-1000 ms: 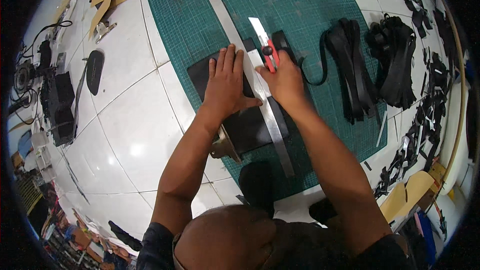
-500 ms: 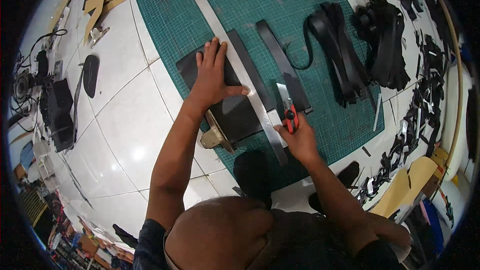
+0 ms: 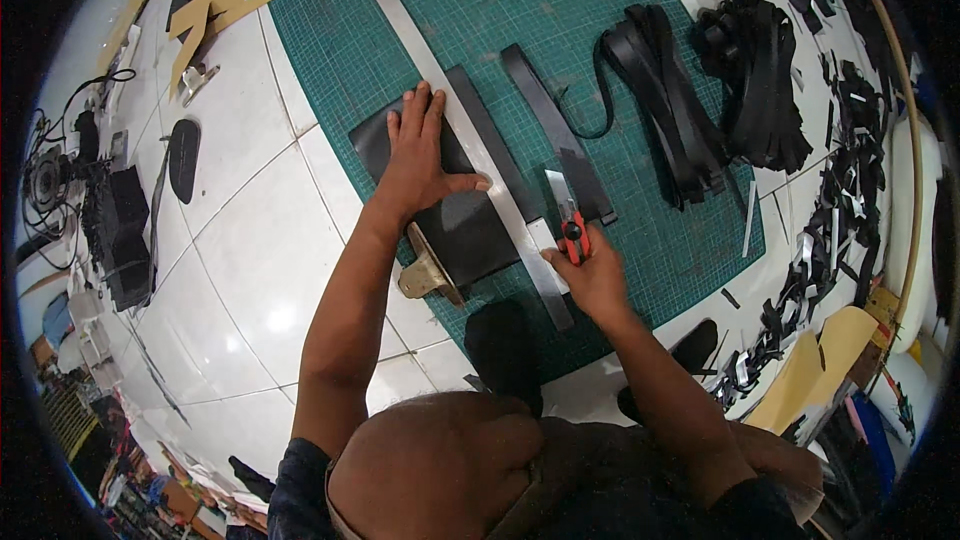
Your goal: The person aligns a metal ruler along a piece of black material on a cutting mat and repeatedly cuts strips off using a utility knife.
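Lying on a white tiled floor (image 3: 240, 270), a green cutting mat (image 3: 650, 275) carries the work, with dark scraps (image 3: 858, 170) strewn along the right. On the mat's left half sits a black sheet (image 3: 485, 240), a steel ruler (image 3: 402, 20) laid over it and running past at both ends. The left hand (image 3: 418, 165) presses down, fingers slightly parted, thumb splayed onto the ruler. The right hand (image 3: 598, 275) has its fingers closed around a red cutter (image 3: 574, 236), right of the ruler; whether it also grips the white piece (image 3: 541, 234) there is hard to tell. A metal clip (image 3: 427, 275) sits at the mat's left edge. Green grid shows between the sheet and a loose strap (image 3: 545, 110), and from the right hand to the mat's right edge.
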